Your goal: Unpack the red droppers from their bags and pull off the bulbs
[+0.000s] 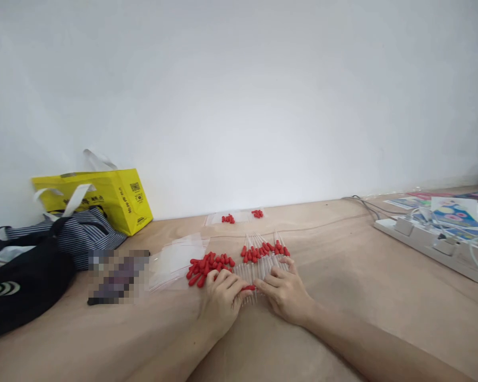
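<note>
My left hand [224,298] is closed, pinching a red rubber dropper bulb [248,287] that lies sideways between my hands. My right hand [287,293] is closed just right of it, its fingertips at the bulb's open end on a clear dropper tube, mostly hidden by the fingers. Under and behind both hands lies a row of clear dropper tubes [245,272]. A pile of loose red bulbs [202,263] sits beside my left hand. Beyond my right hand lie several droppers with red bulbs fitted [258,251], their thin tubes pointing at the wall.
Clear zip bags [181,257] lie left of the bulb pile. Another bag with droppers [242,217] lies near the wall. At left stand a yellow bag [133,207], a striped bag [77,236] and a black cap [32,286]. A white power strip [430,249] with cables lies right.
</note>
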Available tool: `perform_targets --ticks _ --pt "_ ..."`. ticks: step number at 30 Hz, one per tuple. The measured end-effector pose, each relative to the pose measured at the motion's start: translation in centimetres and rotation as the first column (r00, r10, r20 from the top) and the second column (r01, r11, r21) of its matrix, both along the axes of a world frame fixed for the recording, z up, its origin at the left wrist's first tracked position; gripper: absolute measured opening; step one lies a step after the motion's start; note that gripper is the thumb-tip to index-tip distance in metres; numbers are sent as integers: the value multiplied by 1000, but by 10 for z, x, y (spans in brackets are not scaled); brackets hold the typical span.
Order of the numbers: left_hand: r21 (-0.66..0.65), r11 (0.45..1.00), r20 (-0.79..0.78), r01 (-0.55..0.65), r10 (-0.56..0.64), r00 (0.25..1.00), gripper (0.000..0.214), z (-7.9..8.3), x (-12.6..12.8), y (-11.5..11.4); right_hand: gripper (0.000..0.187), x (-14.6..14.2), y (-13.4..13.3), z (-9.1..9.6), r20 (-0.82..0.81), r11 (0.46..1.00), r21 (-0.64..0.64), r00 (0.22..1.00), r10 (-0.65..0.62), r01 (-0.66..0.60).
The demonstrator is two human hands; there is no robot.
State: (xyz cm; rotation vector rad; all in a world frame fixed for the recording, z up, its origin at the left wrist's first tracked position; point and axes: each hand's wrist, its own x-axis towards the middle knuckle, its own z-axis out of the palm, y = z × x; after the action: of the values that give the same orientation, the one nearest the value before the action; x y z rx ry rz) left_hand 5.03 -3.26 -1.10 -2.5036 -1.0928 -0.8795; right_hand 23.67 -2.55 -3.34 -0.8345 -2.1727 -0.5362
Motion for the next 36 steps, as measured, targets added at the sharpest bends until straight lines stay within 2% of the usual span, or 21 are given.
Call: perform_targets --ticks 7,20,26,32,36 --pt "22 1000 -107 15 -13 994 20 2 -4 -8 17 1 -5 0 39 1000 10 999 19 -19" --pt "24 997 -137 69 -65 988 22 3 -4 -9 15 1 -9 5 1 996 32 997 82 -82" --pt "67 992 -79 104 -99 992 20 1 -5 -10 14 2 -9 6 5 995 11 996 94 -94" --pt "115 986 76 120 -129 989 25 -3 -2 -10 15 4 -9 6 -2 993 41 994 114 -113" --pt "81 992 105 93 -101 989 23 -4 -13 -8 18 12 -5 3 -83 997 -33 994 65 -67"
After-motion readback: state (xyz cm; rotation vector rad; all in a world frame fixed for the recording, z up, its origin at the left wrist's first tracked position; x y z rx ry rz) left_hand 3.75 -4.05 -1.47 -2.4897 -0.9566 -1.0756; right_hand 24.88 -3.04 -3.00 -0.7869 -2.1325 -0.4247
